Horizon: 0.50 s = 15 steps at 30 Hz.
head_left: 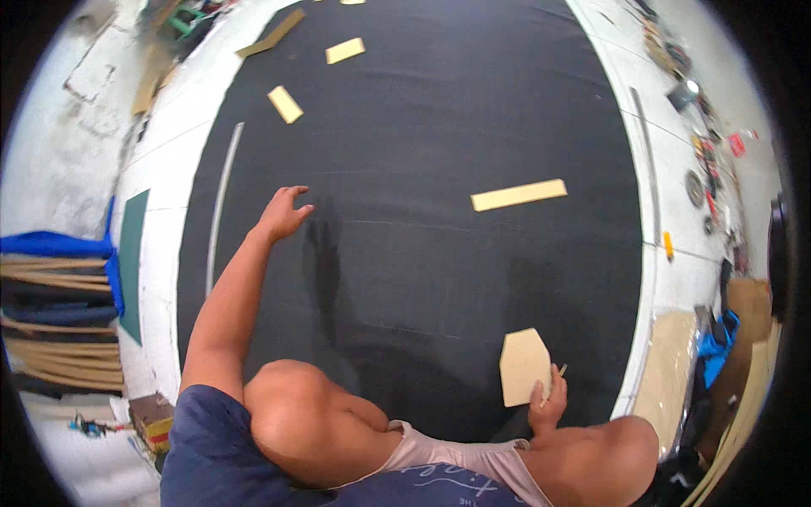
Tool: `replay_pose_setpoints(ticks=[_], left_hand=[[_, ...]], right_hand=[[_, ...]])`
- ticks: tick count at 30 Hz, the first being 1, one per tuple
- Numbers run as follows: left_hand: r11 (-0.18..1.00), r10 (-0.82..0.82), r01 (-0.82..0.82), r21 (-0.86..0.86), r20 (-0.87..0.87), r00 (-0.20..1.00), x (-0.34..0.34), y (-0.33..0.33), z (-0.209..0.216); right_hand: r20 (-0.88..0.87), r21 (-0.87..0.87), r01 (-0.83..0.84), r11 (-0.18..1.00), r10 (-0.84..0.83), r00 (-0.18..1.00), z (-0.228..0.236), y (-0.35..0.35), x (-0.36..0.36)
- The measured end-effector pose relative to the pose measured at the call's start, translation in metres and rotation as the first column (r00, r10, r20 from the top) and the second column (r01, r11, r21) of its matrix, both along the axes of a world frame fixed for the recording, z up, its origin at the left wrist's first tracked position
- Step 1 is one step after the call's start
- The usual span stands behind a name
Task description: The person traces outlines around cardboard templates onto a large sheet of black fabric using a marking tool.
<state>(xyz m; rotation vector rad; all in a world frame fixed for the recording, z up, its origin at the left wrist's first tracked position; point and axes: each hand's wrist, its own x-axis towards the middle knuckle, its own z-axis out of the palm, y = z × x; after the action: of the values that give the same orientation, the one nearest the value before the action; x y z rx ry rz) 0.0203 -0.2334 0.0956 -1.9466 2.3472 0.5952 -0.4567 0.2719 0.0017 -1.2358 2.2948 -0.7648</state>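
White tiled floor (621,59) carries a black sheet (473,262). On the sheet: tan strip (519,195) at 2 o'clock; two tan rectangles (345,51) near 11 o'clock; straight grey bar (223,207) between 9 and 10 o'clock.

Top edge chops off the black cloth (422,110) and one yellowish scrap (353,2). The knee (625,448) hides the right forearm, and the skinny stick (564,370) by the card (525,369) in the right hand (551,406) is too tiny to ID.

Left: flat dark-green sheet (133,253) on white floor tiles (160,186), near stacked tan strips (66,359) — small brown-and-yellow box (150,416) below. Right: silver metal cylinder (683,95) up top, crumpled bright-blue bundle (716,351) lower — tan plastic-wrapped sheet (666,363) beside it.
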Motion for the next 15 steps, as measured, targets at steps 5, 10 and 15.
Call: replay_pose_setpoints(ticks=[5, 10, 15], left_hand=[[0.982, 0.188, -0.185, -0.032, 0.161, 0.969, 0.144, 0.034, -0.010], [0.934, 0.357, -0.355, -0.037, 0.071, 0.931, 0.170, 0.144, -0.062], [0.819, 0.554, -0.559, -0.131, -0.071, 0.829, 0.150, 0.228, -0.094]], right_hand=[[-0.039, -0.047, -0.035, 0.998, 0.033, 0.999, -0.004, -0.001, 0.004], [-0.045, -0.021, -0.018, 1.000, 0.017, 0.999, 0.000, -0.002, -0.003], [-0.086, 0.037, -0.063, 0.997, 0.066, 0.994, 0.002, -0.004, -0.002]])
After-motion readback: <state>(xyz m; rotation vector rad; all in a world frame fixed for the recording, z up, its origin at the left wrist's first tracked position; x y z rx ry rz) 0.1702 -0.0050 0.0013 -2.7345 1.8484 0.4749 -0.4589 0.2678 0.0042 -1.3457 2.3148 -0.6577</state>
